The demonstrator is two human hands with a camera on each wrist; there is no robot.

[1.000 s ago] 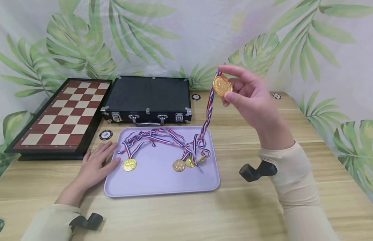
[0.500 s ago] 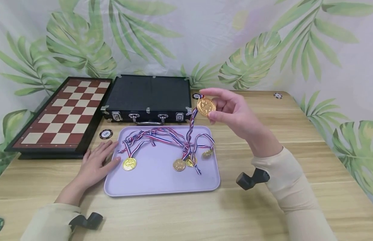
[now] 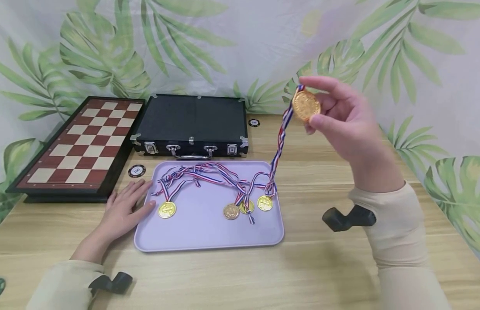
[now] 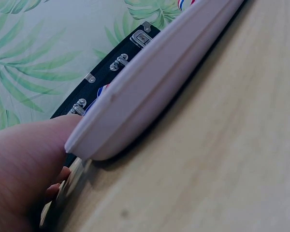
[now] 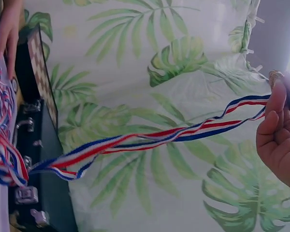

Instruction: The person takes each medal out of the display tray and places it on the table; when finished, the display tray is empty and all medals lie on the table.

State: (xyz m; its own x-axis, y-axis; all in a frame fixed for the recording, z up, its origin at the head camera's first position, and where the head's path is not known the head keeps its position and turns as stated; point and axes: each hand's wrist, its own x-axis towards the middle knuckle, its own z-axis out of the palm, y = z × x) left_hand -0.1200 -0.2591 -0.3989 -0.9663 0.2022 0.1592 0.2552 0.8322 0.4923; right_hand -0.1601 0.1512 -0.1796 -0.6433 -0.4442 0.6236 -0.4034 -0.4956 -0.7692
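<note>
My right hand pinches a gold medal between thumb and fingers, high above the table's right half. Its red, white and blue ribbon slants down, twisted, to a tangle at the right side of a pale lilac tray. On that tray lie a gold medal at the left, a duller medal right of the middle, and more gold medals beside it, their ribbons knotted together. My left hand rests flat with fingers straight, thumb at the tray's left rim.
Behind the tray stands a black case with metal latches. A chessboard box sits at the back left. Poker chips lie on the wooden table. A leaf-print cloth hangs behind.
My right hand first came down and left with the medal, then rose and went right, stretching the ribbon. A gold medal at the tray's right shifted and turned face-up. My left hand stayed put.
</note>
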